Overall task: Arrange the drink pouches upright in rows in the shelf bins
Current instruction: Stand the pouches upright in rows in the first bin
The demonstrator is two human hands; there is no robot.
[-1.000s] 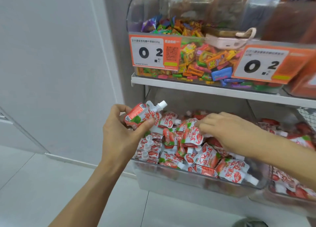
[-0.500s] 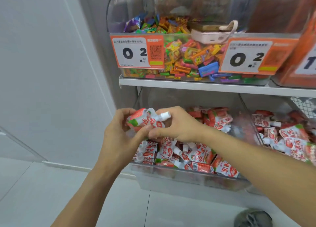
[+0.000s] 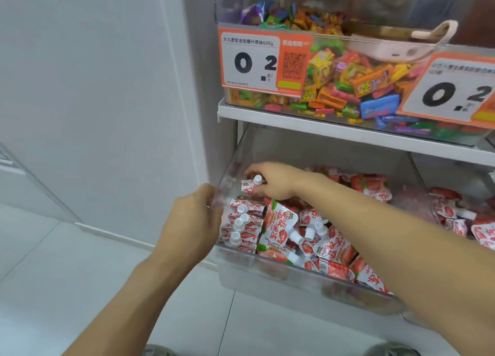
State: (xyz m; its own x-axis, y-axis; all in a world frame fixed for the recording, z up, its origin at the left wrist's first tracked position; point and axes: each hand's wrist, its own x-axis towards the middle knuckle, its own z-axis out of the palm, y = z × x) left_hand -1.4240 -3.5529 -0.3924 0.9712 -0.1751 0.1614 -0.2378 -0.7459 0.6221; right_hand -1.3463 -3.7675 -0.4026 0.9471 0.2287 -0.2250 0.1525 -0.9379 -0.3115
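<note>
Glossy foil pouch [image 3: 250, 186] pinched in right hand [image 3: 273, 180] over clear plastic bin [image 3: 267, 268].

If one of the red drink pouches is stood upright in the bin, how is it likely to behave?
The pouch looks soft and floppy: loose ones in the bin lie crumpled at all angles. It would probably tip unless leaned on neighbours, like the row by the left wall. The glossy film may be slippery.

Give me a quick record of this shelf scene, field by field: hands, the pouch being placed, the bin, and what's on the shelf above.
right hand: grips one drink pouch at the bin's back left corner
left hand: rests on the left wall of the clear bin
standing row: pouches upright along the left wall, caps up
loose pouches: jumbled across the rest
upper bin: wrapped candies, price tag
</note>
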